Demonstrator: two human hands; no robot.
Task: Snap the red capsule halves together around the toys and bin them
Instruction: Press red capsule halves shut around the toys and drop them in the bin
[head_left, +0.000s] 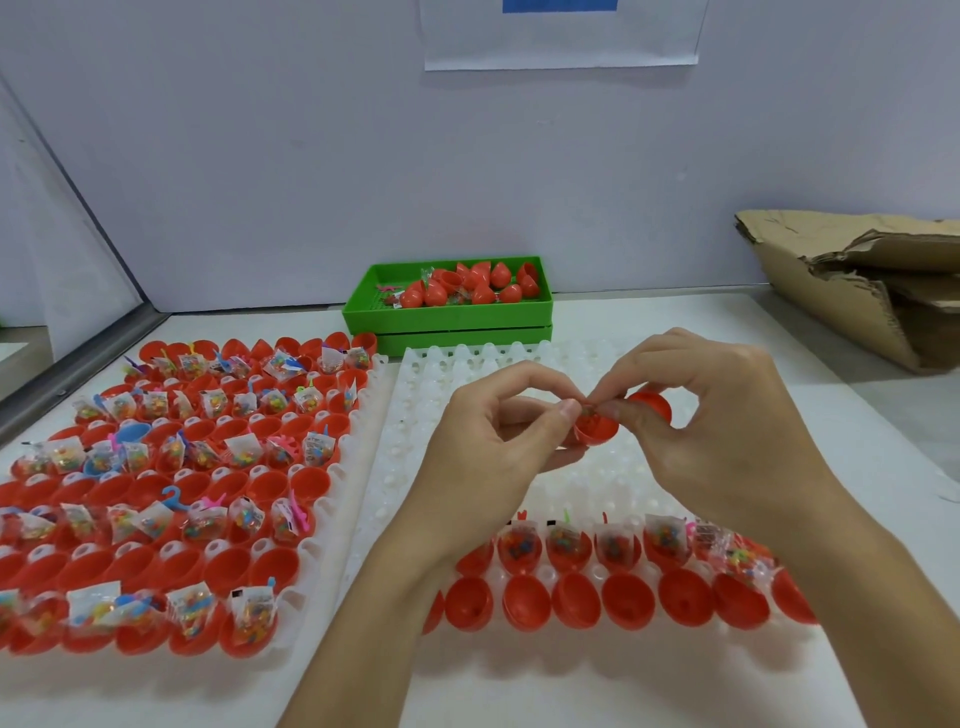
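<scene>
- Two red capsule halves sit between the hands: an open red half (596, 429) facing up, and a second red half (650, 404) just behind the right hand's fingers, mostly covered by them.
- Whatever lies inside the open half is hard to make out; only a small dark glint shows at its rim, under the fingertips.
- Both forearms are cut off by the lower edge of the view.
- Left hand (496, 441) has its fingers curled, thumb and forefinger pinching the rim of the open half from its left side.
- Right hand (727, 415) is also curled, fingertips meeting at the same rim and the second half tucked under its fingers; which fingers grip it I cannot tell.
- Below both hands, a white tray (519, 686) carries a row of toy packets (566, 540) set in red halves, and nearer the wrists a row of bare red halves (576, 603).
- Left of the left hand, a second white tray (363, 447) is packed with red halves and packets; one blue half (132, 432) stands among them.
- Beyond the hands, a green bin (447, 312) holds closed red capsules (483, 283).
- Far right of the right hand lies torn cardboard (857, 291), cut by the frame edge.
</scene>
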